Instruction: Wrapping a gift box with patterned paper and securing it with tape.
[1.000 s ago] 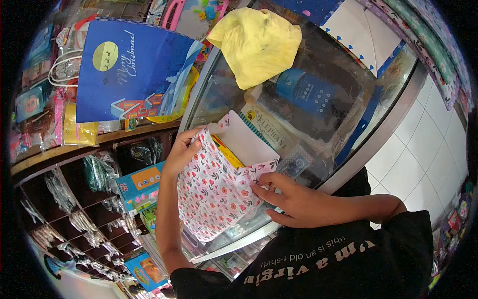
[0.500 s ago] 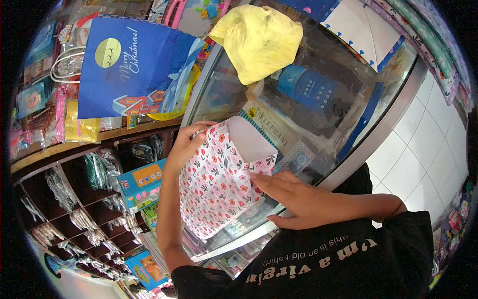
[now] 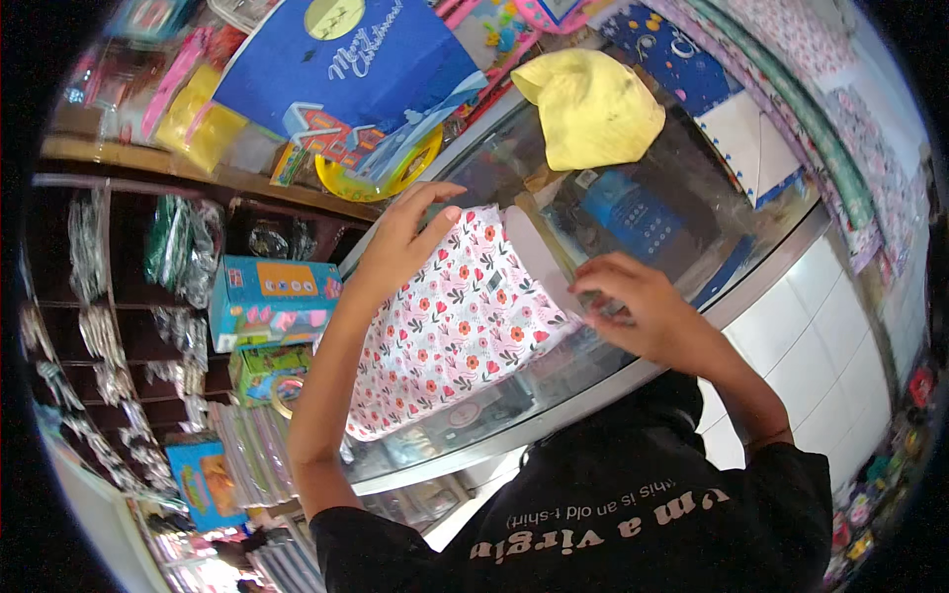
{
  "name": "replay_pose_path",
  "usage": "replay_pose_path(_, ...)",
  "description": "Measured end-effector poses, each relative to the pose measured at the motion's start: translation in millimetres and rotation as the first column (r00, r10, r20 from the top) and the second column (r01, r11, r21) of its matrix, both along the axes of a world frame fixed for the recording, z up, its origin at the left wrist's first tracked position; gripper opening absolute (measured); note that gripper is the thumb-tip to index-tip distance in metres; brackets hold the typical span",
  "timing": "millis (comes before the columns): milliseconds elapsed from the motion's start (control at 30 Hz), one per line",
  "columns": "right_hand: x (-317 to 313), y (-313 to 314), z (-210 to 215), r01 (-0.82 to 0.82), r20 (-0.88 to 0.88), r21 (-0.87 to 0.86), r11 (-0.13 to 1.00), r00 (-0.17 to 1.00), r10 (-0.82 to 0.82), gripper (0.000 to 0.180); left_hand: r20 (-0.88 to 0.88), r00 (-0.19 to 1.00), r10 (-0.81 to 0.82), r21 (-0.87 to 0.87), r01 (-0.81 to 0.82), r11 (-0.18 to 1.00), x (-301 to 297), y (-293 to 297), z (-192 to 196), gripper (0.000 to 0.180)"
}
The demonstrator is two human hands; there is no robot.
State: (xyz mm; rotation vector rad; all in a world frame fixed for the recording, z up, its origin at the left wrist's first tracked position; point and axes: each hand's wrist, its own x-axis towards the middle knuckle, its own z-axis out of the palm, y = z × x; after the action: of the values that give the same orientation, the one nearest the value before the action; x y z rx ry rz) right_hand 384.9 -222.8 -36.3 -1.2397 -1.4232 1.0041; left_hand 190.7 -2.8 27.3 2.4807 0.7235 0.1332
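Observation:
A parcel in white floral wrapping paper (image 3: 445, 326) lies slanted on the glass counter (image 3: 415, 450), with red and orange flowers on it. Its far right end shows a plain pale flap (image 3: 539, 257). My left hand (image 3: 405, 242) rests at the far left edge of the parcel, thumb apart from the stretched fingers. At the right corner is my right hand (image 3: 633, 306), fingers curled in beside the paper's end. What those fingertips hold, if anything, is too small to make out. A small dark shiny patch shows on the paper's top.
Beyond the parcel sits a crumpled yellow cloth (image 3: 598, 109). A blue gift bag (image 3: 356, 79) stands at the far left. Boxes (image 3: 272, 296) and a tape roll (image 3: 287, 395) are left of my arm. Rolled patterned paper (image 3: 791, 119) lies at the far right.
My right hand has lifted from lying flat on the paper and curled its fingers at the right corner. My left fingers have stretched out. The parcel looks flatter, and the view has shifted.

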Motion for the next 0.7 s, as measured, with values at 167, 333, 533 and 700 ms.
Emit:
replay_pose_path(167, 33, 43, 8, 0.063, 0.268, 0.155, 0.986, 0.958, -0.104, 0.020, 0.032, 0.999, 0.019, 0.252, -0.027, 0.967, -30, -66, 27, 0.052)
replay_pose_path(333, 26, 112, 29, -0.034, 0.145, 0.141, 0.989, 0.989, 0.013, 0.021, -0.179, 0.966, 0.187, 0.350, -0.115, 0.930, -77, -136, 22, 0.083)
replay_pose_path(533, -9, 201, 50, -0.196, 0.482, 0.006, 0.981, 0.860, 0.169, 0.052, -0.136, 0.946, 0.295, 0.402, -0.220, 0.889, -98, -169, -10, 0.096)
replay_pose_path(700, -33, 229, 44, -0.400, 0.795, -0.163, 0.902, 0.488, 0.360, 0.071, -0.084, 0.939, 0.333, 0.509, -0.247, 0.825, -99, -171, -22, 0.094)
